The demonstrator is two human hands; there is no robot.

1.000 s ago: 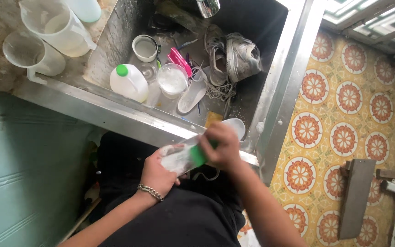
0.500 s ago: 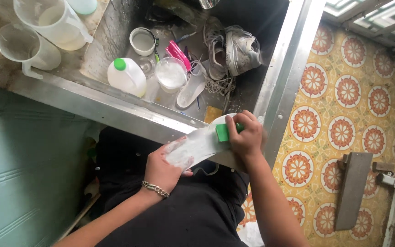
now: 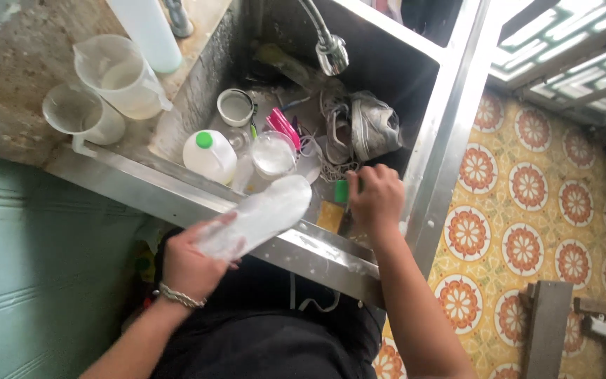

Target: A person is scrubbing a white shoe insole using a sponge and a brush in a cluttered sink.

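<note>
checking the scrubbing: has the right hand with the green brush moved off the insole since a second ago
Yes. The right hand with the green brush has gone from the insole out over the sink rim.

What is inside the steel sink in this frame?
The steel sink holds a white jug with a green cap, a clear cup, a round tin, pink brushes and a grey shoe. The basin floor beneath them is covered.

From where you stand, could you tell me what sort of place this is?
Probably a home washing-up or utility corner: a steel sink under a tap, holding shoes and a jug, with patterned floor tiles alongside.
</note>
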